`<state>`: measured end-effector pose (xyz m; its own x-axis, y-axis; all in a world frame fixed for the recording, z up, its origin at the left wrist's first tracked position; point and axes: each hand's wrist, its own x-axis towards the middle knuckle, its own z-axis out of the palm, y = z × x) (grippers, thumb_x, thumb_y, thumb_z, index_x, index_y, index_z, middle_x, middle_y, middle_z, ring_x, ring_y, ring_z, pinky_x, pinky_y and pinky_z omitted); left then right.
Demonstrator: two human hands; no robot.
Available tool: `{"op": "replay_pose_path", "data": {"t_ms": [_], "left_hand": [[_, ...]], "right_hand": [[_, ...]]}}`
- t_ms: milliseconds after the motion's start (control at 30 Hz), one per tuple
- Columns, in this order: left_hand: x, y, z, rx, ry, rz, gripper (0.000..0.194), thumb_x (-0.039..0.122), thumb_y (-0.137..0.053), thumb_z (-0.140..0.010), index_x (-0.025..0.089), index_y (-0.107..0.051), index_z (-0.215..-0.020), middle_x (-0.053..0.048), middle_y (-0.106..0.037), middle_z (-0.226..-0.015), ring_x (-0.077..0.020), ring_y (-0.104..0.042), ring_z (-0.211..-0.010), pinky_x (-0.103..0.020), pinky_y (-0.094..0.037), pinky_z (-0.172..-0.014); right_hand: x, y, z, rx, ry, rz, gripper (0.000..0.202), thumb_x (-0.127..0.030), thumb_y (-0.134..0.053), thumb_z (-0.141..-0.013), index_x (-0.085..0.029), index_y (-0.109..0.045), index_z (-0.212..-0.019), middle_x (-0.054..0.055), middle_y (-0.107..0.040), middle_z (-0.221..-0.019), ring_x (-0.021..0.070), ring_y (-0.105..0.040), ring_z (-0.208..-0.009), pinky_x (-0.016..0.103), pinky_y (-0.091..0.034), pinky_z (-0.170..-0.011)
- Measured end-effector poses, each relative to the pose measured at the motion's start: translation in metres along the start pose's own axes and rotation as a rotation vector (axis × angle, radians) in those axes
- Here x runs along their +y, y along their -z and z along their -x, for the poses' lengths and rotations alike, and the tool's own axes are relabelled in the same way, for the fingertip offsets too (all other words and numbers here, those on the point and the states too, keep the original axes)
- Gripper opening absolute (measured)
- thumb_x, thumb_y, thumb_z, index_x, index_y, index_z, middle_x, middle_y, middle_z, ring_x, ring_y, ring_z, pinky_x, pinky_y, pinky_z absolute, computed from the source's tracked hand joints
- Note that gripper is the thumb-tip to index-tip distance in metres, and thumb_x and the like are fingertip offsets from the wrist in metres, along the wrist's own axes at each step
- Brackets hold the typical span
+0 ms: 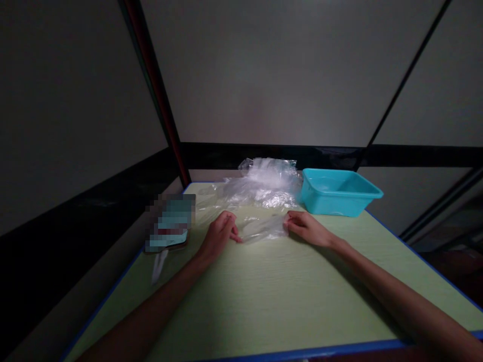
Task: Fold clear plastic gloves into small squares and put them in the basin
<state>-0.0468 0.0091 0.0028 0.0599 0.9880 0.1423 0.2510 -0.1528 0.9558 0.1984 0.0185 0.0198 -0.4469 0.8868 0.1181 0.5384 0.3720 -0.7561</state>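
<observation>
A thin clear plastic bag [264, 229] stretches between my two hands, low over the table. My left hand [219, 232] is closed at the bag's left end, its fingertips at the lower corner. At the opposite end, my right hand [307, 229] pinches the bag's edge between thumb and fingers. Just beyond my hands lies a loose heap of clear plastic bags [264, 181], crinkled and shiny, spreading toward the left.
The pale green table [256, 301] has a blue edge. A turquoise plastic basin [334, 201] stands at the back right, beside the heap. On the left lies a pixelated phone-like object [171, 223], with a white strip [159, 266] near it. Walls close in behind and left.
</observation>
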Motion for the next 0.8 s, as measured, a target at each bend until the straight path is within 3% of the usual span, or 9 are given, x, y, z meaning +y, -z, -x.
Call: {"op": "replay_pose_path", "data": {"t_ms": [100,300,500,800], "left_hand": [[-0.004,0.001,-0.005,0.015,0.044,0.024,0.011,0.029,-0.038,-0.074,0.018,-0.039,-0.075,0.009,-0.050,-0.049,-0.0115,-0.057,-0.039,-0.020,-0.040,-0.044],[-0.010,0.002,-0.013,-0.004,0.139,0.092,0.010,0.023,-0.042,-0.069,0.019,-0.036,-0.074,0.010,-0.050,-0.047,-0.0119,-0.056,-0.036,-0.020,-0.040,-0.040],[-0.009,0.002,-0.014,0.019,0.169,0.098,0.015,0.017,-0.043,-0.064,0.019,-0.034,-0.076,0.010,-0.050,-0.047,-0.0132,-0.057,-0.037,-0.020,-0.041,-0.039],[0.002,0.002,-0.009,0.030,0.159,0.043,0.016,0.020,-0.044,-0.063,0.020,-0.034,-0.075,0.011,-0.048,-0.046,-0.0131,-0.057,-0.038,-0.021,-0.043,-0.040]], "right_hand": [[0.003,-0.003,-0.014,-0.002,-0.168,-0.117,0.016,-0.022,-0.046,-0.075,-0.016,-0.045,-0.061,-0.004,-0.048,-0.049,0.0070,-0.042,-0.042,0.018,-0.030,-0.040],[0.008,-0.011,-0.024,0.093,-0.271,-0.118,0.007,-0.012,-0.047,-0.068,-0.016,-0.044,-0.064,-0.005,-0.051,-0.043,0.0077,-0.045,-0.036,0.017,-0.031,-0.036],[0.009,-0.017,-0.021,0.213,-0.257,-0.054,0.020,-0.005,-0.048,-0.063,-0.017,-0.044,-0.078,-0.007,-0.052,-0.044,0.0093,-0.049,-0.038,0.016,-0.032,-0.037],[0.009,-0.021,-0.017,0.296,-0.168,0.033,0.022,-0.004,-0.049,-0.061,-0.017,-0.046,-0.079,-0.004,-0.055,-0.049,0.0103,-0.053,-0.043,0.018,-0.036,-0.042]]}}
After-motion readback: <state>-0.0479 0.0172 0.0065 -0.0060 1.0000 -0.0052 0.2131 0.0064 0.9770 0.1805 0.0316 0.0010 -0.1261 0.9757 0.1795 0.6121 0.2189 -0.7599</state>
